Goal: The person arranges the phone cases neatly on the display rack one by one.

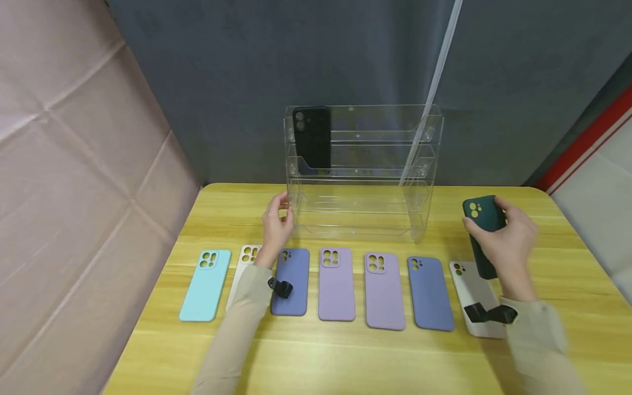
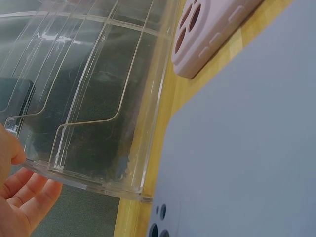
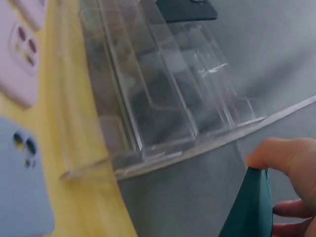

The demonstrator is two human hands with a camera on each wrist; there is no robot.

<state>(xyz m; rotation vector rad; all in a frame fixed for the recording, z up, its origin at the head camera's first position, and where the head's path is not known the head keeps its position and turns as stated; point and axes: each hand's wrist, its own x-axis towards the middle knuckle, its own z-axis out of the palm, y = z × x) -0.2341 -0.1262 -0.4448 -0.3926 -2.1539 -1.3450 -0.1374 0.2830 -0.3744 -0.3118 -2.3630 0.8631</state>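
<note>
My right hand holds a dark green phone case by its long sides, raised over the table's right part, above a white phone case. In the right wrist view the green case is seen edge-on, pinched between thumb and fingers. A clear tiered display rack stands at the back middle of the table. At its left side edge is my left hand; in the left wrist view thumb and fingers grip that edge from both faces. A black phone case stands upright in the rack's top tier, at the left.
Along the table lies a row of phone cases: turquoise, white partly behind my left arm, blue, lilac, lilac and blue. Behind the rack hangs a grey curtain with a white strip.
</note>
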